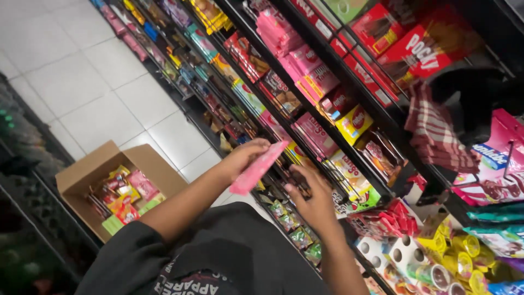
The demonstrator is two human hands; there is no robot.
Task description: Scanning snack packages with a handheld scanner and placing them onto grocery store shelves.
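left hand (245, 155) raised, fingers pinching pink snack packet (256, 168), right hand (311, 199) fingers spread loose, reaching into shelf (305, 164)

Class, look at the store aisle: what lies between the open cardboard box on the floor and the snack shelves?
In the head view, only bare white floor tiles separate the cardboard box from the shelves; nearer the camera, the left forearm crosses that gap.

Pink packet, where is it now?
Head view, centre: the pink packet is held in the left hand, before the snack shelves, beside the right hand.
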